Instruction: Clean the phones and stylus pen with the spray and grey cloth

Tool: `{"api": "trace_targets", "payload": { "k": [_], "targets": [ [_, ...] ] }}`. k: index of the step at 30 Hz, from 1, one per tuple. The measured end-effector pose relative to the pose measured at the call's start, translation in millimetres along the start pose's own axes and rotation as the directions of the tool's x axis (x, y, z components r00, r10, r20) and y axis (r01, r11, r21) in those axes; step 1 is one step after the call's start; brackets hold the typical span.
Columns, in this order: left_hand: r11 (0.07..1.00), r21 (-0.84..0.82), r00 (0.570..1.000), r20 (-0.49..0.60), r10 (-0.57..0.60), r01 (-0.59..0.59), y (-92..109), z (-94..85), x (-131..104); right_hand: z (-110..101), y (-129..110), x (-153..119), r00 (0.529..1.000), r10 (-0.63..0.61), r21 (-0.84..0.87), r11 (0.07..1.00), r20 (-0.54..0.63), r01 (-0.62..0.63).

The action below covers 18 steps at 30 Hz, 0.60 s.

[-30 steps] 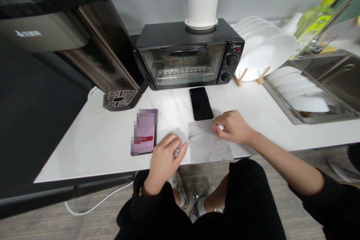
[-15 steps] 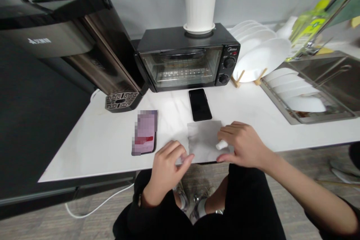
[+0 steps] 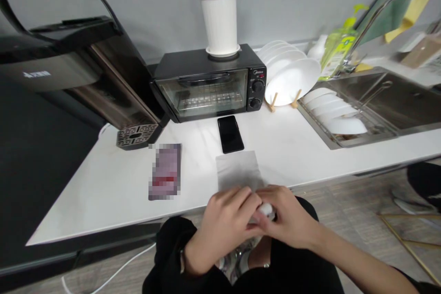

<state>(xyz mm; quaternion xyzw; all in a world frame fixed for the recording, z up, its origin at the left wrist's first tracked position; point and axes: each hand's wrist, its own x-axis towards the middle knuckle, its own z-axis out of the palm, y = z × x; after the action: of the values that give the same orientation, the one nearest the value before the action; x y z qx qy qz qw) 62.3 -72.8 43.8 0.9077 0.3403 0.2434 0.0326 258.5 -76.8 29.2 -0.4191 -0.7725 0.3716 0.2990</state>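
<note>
Both my hands meet over the counter's front edge. A small white rounded object (image 3: 266, 209) sits in my right hand (image 3: 287, 218), whose fingers are closed round it. My left hand (image 3: 229, 216) is curled closed against it and the right fingers. What the left fingertips grip is hidden. Under and beyond the hands lies a thin grey cloth (image 3: 237, 167), flat on the counter, its near part covered. Behind the cloth a black phone (image 3: 230, 134) rests with a dark screen. To the left lies another phone (image 3: 166, 170), its lit screen blurred out.
A toaster oven (image 3: 210, 92) stands at the back, a white cup of chopsticks (image 3: 220, 25) on top. A black drinks machine (image 3: 113, 82) is at the left. White plates (image 3: 287, 78) stand in a rack beside the sink (image 3: 389, 96) on the right of the white counter (image 3: 99, 193).
My hands have come together at the counter's edge; before, they were apart, the left open, the right holding the white object over the cloth. The view has shifted.
</note>
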Motion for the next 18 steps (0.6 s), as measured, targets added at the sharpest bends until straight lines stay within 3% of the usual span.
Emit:
{"api": "trace_targets", "payload": {
  "k": [3, 6, 9, 12, 18],
  "targets": [
    [0.992, -0.07, 0.994, 0.002, -0.106, 0.106, -10, -3.0, -1, -27, 31, 27, 0.967, 0.026, 0.199, 0.98, -0.253, 0.026],
    [0.97, -0.104, 0.976, 0.017, -0.219, 0.219, -22, -4.2, -7, -61, 73, 72, 0.901, 0.058, 0.241, 0.969, -0.429, 0.052],
    [0.948, -0.134, 0.957, 0.05, -0.284, 0.289, -32, -2.5, -13, -84, 110, 122, 0.872, 0.066, 0.253, 0.965, -0.485, 0.068],
    [0.93, -0.135, 0.94, 0.077, -0.333, 0.341, -41, 0.7, -15, -88, 138, 159, 0.859, 0.063, 0.253, 0.964, -0.508, 0.08],
    [0.886, -0.084, 0.89, 0.04, -0.454, 0.456, -59, 2.0, -2, -83, 168, 175, 0.847, 0.046, 0.222, 0.971, -0.53, 0.086]
  ]
}}
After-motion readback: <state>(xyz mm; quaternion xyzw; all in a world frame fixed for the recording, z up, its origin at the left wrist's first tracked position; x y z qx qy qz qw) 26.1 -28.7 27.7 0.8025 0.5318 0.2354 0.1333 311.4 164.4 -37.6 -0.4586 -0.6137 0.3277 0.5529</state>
